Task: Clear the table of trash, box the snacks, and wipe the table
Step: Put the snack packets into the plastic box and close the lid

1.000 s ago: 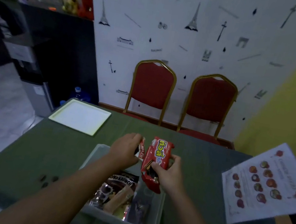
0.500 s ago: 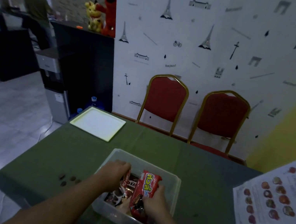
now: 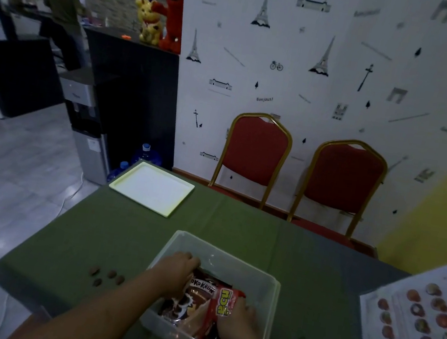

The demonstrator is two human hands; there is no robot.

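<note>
At the near edge of the green table [image 3: 236, 230], a clear plastic box [image 3: 266, 281] is sitting with both hands reaching down inside it; the left hand [image 3: 175, 274] is curling over the far left side of a brown chocolate cereal packet [image 3: 190, 299], its fingertips hidden behind the packet, so how firmly it is gripping is unclear; the right hand [image 3: 236, 322] is lying on the near right side of a red snack packet [image 3: 225, 304], fingers bent round the packet's edge and holding it down inside the box; the red packet is resting partly over the brown one, both tilting against each other within the box walls. To the left of the box, four small brown crumbs [image 3: 107, 277] are lying on the cloth, well apart from it; a white tray [image 3: 152, 187] is sitting at the far left corner; a printed sheet with fruit pictures [image 3: 421, 320] is lying on the right; two red chairs [image 3: 299, 163] are standing against the far wall.
</note>
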